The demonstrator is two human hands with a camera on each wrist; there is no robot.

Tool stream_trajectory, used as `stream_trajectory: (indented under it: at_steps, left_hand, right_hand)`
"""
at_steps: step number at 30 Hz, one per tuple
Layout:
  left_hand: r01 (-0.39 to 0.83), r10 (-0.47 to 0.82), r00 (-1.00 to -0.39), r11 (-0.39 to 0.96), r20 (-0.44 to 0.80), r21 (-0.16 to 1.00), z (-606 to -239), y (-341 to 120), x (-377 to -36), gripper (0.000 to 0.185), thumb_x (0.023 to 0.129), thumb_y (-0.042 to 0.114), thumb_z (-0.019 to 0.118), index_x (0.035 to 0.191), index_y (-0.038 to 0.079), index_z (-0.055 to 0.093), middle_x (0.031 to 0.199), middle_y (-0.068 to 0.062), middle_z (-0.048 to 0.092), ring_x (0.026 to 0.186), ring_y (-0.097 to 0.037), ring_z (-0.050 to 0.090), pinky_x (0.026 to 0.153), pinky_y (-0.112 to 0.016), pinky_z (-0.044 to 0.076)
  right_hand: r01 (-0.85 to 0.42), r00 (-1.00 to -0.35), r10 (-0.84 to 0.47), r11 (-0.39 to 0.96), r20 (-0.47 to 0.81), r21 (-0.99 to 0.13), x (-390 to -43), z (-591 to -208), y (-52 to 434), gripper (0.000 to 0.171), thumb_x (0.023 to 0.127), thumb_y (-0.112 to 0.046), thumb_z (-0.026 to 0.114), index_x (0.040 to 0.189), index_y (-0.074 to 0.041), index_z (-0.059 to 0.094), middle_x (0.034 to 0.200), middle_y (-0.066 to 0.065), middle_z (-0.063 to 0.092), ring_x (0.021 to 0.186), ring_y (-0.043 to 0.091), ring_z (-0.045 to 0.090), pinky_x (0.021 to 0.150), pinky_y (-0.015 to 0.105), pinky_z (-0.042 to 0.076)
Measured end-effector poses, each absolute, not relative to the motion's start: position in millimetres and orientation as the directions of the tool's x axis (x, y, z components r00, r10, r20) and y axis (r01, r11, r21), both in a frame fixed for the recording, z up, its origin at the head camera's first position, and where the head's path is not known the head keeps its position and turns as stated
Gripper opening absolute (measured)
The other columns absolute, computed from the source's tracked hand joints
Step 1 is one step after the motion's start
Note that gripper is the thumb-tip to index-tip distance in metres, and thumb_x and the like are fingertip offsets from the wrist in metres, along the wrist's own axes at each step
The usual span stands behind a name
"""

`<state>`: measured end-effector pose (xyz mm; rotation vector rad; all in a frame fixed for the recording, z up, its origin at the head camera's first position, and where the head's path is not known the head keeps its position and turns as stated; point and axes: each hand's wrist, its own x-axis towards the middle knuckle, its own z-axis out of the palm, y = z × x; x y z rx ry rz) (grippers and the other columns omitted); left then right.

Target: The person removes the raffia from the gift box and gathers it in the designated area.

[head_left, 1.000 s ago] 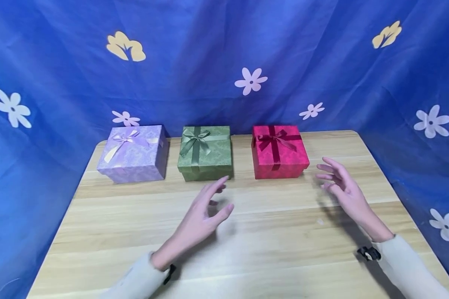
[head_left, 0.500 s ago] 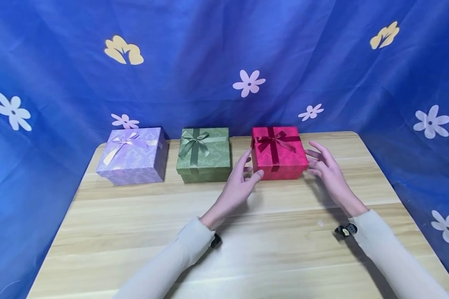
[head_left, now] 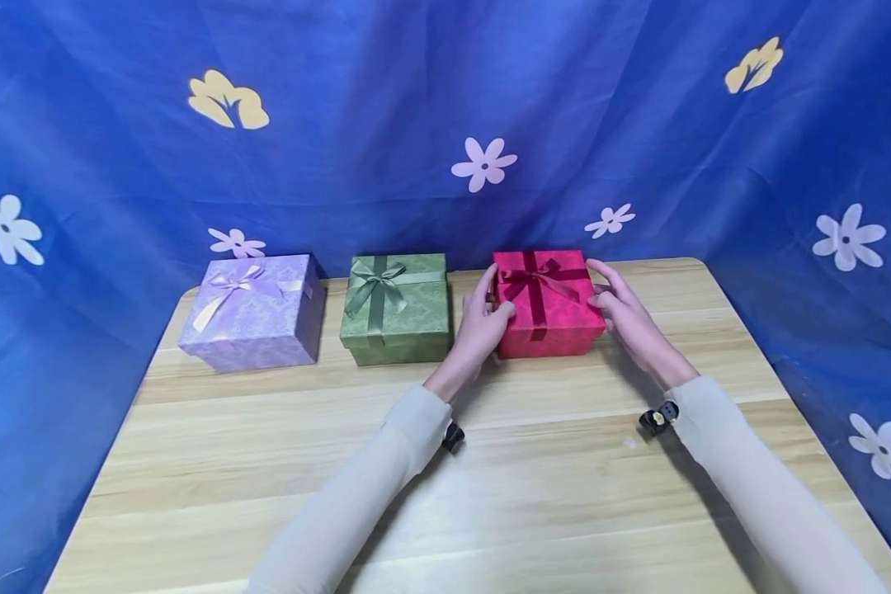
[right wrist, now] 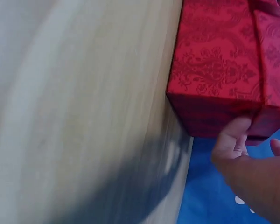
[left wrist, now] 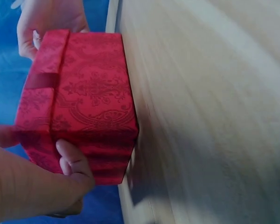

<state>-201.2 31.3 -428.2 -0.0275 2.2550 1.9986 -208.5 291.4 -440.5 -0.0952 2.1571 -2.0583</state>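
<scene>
A red gift box point(head_left: 545, 326) with a dark red ribbon bow sits at the right of a row on the wooden table point(head_left: 535, 511). On its left side my left hand point(head_left: 478, 330) holds it, thumb near the front corner of the lid. The right hand point(head_left: 631, 318) holds the opposite side, its index finger reaching along the lid. In the left wrist view the left fingertips point(left wrist: 72, 156) touch the box point(left wrist: 93, 84) at the lid's lower edge. Right fingertips point(right wrist: 235, 130) curl against the side in the right wrist view. Some fingers are hidden by the box and hands.
A green gift box point(head_left: 416, 309) with a bow stands just left of the left hand. Farther left is a lavender gift box point(head_left: 267, 322). A blue cloth point(head_left: 386, 148) with flower prints hangs behind and beside the table.
Both hands have moved forward to the red box, the left one rightward and the right one leftward. They now hold its two sides. The boxes stay in their row.
</scene>
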Motion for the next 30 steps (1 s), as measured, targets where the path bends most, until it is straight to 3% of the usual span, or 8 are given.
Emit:
stream_trajectory:
  at_steps: [5, 10, 16, 21, 26, 30]
  left_hand:
    - [-0.127, 0.045, -0.990, 0.104, -0.132, 0.986, -428, 34, -210, 0.081, 0.097, 0.005, 0.061, 0.171, 0.029, 0.040, 0.150, -0.016, 0.041, 0.107, -0.023, 0.053, 0.093, -0.037, 0.045]
    - [-0.114, 0.043, -0.992, 0.105, -0.119, 0.988, -428, 35, -214, 0.078, 0.098, 0.005, 0.061, 0.169, 0.030, 0.043, 0.142, -0.014, 0.043, 0.100, -0.021, 0.050, 0.091, -0.037, 0.043]
    - [-0.109, 0.047, -0.992, 0.092, -0.113, 0.990, -429, 34, -216, 0.080, 0.096, 0.003, 0.060, 0.169, 0.029, 0.043, 0.138, -0.011, 0.043, 0.109, -0.023, 0.048, 0.093, -0.037, 0.042]
    - [-0.104, 0.057, -0.992, 0.084, -0.109, 0.991, -425, 34, -215, 0.082, 0.094, 0.001, 0.058, 0.170, 0.028, 0.044, 0.140, -0.011, 0.043, 0.116, -0.027, 0.047, 0.097, -0.041, 0.041]
    - [-0.094, 0.059, -0.993, 0.078, -0.099, 0.993, -421, 34, -215, 0.081, 0.094, 0.001, 0.058, 0.169, 0.028, 0.044, 0.142, -0.010, 0.043, 0.121, -0.027, 0.046, 0.099, -0.041, 0.041]
    - [-0.066, 0.045, -0.997, 0.054, -0.069, 0.996, -418, 33, -216, 0.077, 0.095, 0.001, 0.055, 0.168, 0.025, 0.047, 0.134, -0.011, 0.044, 0.107, -0.023, 0.047, 0.091, -0.036, 0.042]
  right_hand:
    - [0.098, -0.978, -0.181, 0.015, -0.099, -0.995, -218, -442, 291, 0.074, 0.105, -0.001, 0.042, 0.174, -0.024, 0.027, 0.143, 0.011, 0.047, 0.103, 0.015, 0.059, 0.067, 0.019, 0.050]
    - [0.112, -0.975, -0.193, 0.019, -0.113, -0.994, -224, -442, 291, 0.074, 0.104, -0.001, 0.042, 0.173, -0.025, 0.030, 0.150, 0.008, 0.042, 0.104, 0.015, 0.056, 0.066, 0.018, 0.046]
    - [0.113, -0.977, -0.177, 0.055, -0.121, -0.992, -224, -439, 292, 0.075, 0.102, -0.003, 0.047, 0.173, -0.026, 0.034, 0.154, 0.003, 0.040, 0.087, 0.010, 0.051, 0.054, 0.019, 0.031]
    - [0.103, -0.980, -0.169, 0.038, -0.108, -0.994, -223, -435, 291, 0.075, 0.102, -0.001, 0.047, 0.172, -0.024, 0.036, 0.153, 0.003, 0.040, 0.077, 0.007, 0.049, 0.050, 0.019, 0.029]
    - [0.098, -0.980, -0.170, 0.017, -0.099, -0.995, -223, -430, 292, 0.074, 0.102, -0.001, 0.046, 0.171, -0.024, 0.037, 0.154, 0.003, 0.041, 0.078, 0.007, 0.052, 0.049, 0.018, 0.031]
    - [0.099, -0.980, -0.169, 0.012, -0.100, -0.995, -224, -427, 292, 0.073, 0.103, 0.000, 0.046, 0.171, -0.025, 0.038, 0.152, 0.004, 0.043, 0.085, 0.009, 0.054, 0.050, 0.018, 0.033]
